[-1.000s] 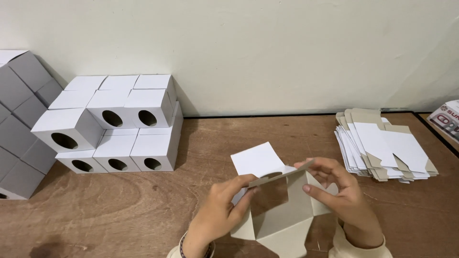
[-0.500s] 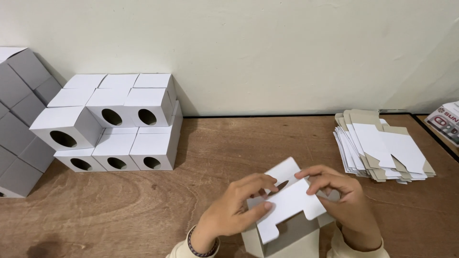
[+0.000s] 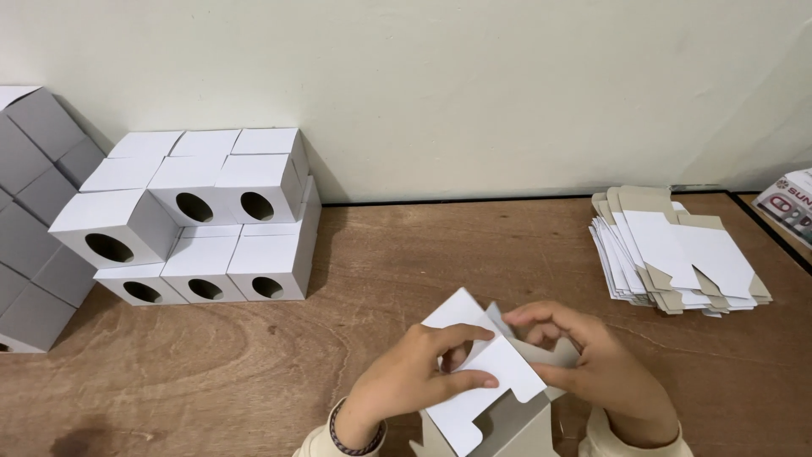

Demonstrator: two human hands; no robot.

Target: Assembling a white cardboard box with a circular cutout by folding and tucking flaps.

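At the far left edge of the wooden table (image 3: pixel 254 372) a block of grey boxes (image 3: pixel 34 228) is stacked against the pale wall (image 3: pixel 474 85). Just beside it to the right stands a stack of white cube boxes (image 3: pixel 211 220), each with a round hole in the face turned toward the camera, piled in two layers and touching one another. Further right, near the bottom edge of the view, the left hand (image 3: pixel 406 385) grips a white cardboard box (image 3: pixel 482 381) that is only partly folded: the thumb lies flat along the white flap and the fingers curl over its upper edge, so the hand is closed on the card. A dark beaded bracelet (image 3: pixel 351 427) circles that wrist. The box sits low in the middle of the view, just above the table, its grey inner side showing below the white flap. The right hand (image 3: pixel 605 377) holds the same box from the other side, fingers bent and pinching a grey flap near the top. Well apart, toward the right end of the table, lies a pile of flat unfolded box blanks (image 3: pixel 677 254), white and grey, fanned a little.
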